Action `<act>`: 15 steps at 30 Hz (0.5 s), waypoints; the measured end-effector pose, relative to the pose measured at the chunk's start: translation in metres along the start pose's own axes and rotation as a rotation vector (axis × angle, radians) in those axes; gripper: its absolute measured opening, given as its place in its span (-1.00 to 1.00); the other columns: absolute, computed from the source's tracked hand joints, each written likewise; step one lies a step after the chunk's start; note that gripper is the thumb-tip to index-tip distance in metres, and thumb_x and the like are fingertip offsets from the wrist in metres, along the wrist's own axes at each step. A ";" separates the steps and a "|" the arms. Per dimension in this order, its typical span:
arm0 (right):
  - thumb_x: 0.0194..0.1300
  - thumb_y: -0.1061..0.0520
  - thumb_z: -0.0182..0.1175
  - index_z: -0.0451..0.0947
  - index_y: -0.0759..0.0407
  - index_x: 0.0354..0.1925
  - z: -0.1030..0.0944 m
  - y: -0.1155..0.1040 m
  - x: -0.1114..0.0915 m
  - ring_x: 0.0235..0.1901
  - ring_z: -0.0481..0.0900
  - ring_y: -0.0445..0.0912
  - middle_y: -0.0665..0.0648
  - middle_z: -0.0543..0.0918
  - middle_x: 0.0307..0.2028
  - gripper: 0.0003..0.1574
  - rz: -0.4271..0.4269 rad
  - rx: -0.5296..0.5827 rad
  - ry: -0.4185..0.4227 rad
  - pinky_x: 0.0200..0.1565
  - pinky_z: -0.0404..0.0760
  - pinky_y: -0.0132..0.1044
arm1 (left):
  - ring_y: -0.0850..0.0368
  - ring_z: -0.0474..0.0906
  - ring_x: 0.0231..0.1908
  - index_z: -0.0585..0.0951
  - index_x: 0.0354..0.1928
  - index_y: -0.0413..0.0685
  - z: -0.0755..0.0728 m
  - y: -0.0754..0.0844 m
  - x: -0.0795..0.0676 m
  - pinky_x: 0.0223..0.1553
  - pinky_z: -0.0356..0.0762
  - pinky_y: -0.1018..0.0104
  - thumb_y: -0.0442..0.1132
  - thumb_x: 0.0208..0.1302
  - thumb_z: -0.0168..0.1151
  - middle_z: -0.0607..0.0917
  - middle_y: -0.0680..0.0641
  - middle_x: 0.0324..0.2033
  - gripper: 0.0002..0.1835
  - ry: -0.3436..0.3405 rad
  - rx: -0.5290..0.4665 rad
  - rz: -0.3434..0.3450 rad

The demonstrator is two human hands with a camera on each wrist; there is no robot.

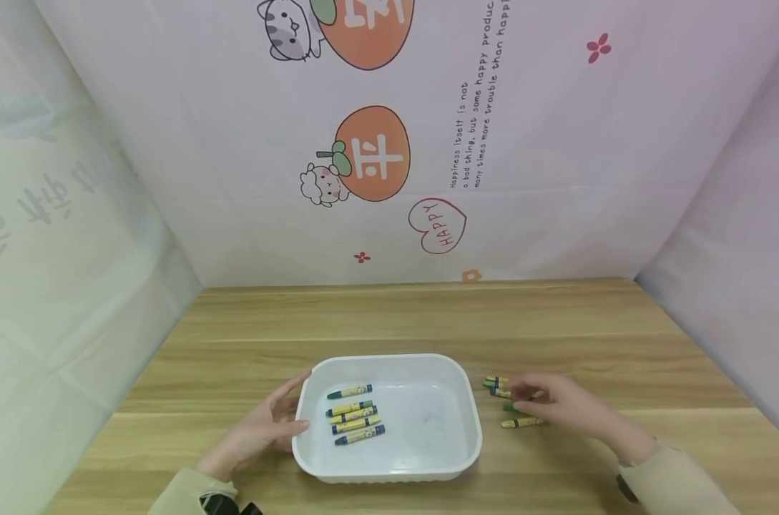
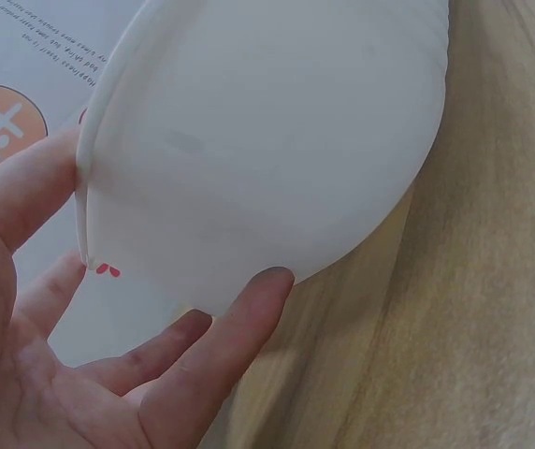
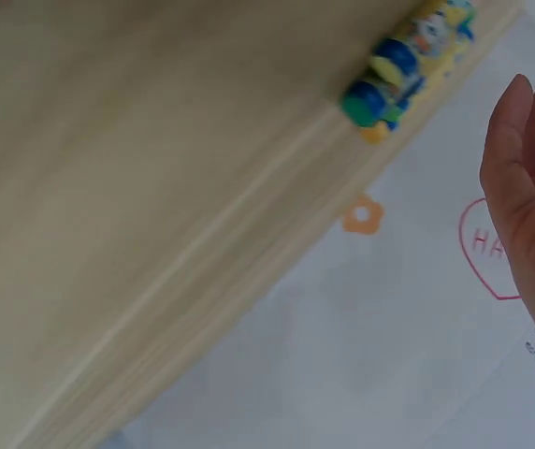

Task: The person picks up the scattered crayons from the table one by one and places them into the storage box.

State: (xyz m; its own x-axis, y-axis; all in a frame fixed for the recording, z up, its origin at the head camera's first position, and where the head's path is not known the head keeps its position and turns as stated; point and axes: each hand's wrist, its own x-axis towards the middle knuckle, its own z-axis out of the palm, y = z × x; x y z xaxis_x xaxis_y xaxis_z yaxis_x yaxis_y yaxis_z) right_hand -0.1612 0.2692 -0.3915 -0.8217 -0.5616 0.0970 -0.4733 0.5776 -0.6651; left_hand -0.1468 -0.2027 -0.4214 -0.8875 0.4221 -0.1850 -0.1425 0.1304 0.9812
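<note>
My left hand (image 1: 257, 431) holds the left side of a white plastic tray (image 1: 389, 476). Its thumb lies over the rim, and its fingers touch the outer wall, seen closely in the left wrist view on the tray (image 2: 277, 140). Several yellow-wrapped crayons (image 1: 357, 420) lie side by side in the tray's left half. My right hand (image 1: 559, 403) hovers over loose crayons (image 1: 521, 423) right of the tray, partly hiding them. A green-tipped crayon (image 1: 509, 407) shows beside its thumb. In the right wrist view its fingers are apart from the crayons (image 3: 408, 61).
A wood-grain table (image 1: 247, 322) carries everything. White printed sheeting (image 1: 524, 236) rises behind the table's far edge and at both sides. The tray's right half is bare.
</note>
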 end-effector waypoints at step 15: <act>0.08 0.26 0.32 0.60 0.24 -0.13 0.017 0.024 -0.008 -0.28 0.57 -0.29 0.05 0.69 -0.28 -0.68 -0.167 -0.124 -0.025 -0.30 0.66 -0.38 | -0.24 0.37 0.17 -0.13 0.49 -0.07 0.000 0.001 0.000 -0.07 0.64 0.00 -0.31 0.18 0.28 0.03 -0.58 0.32 -0.02 -0.001 -0.007 -0.010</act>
State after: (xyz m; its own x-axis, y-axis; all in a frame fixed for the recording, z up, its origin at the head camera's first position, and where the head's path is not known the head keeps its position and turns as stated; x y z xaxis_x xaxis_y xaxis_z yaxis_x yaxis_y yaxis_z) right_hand -0.1604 0.2771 -0.4210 -0.7213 -0.6692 0.1785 -0.6387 0.5430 -0.5452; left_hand -0.1470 -0.2025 -0.4206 -0.8856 0.4217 -0.1946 -0.1541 0.1285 0.9797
